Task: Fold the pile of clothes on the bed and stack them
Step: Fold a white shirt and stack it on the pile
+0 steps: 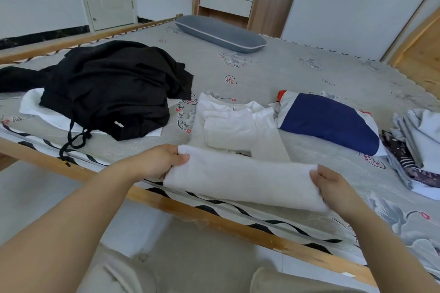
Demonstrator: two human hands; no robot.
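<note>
At the bed's near edge, the left hand (159, 160) and right hand (333, 185) each pinch an end of a folded white fluffy garment (240, 181), whose long axis runs left to right along the wooden bed rail (214, 219), right end nearer. Just beyond lies a white shirt (228, 123), seemingly half folded. Left is a black clothes heap (114, 88); right, a folded navy-and-white garment (328, 119).

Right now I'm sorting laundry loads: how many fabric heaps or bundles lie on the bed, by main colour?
White: 1, white garment, gripped by left hand and right hand
Black: 1, black pile
Navy: 1, navy bundle
Grey: 1, grey stack
Total: 4
</note>
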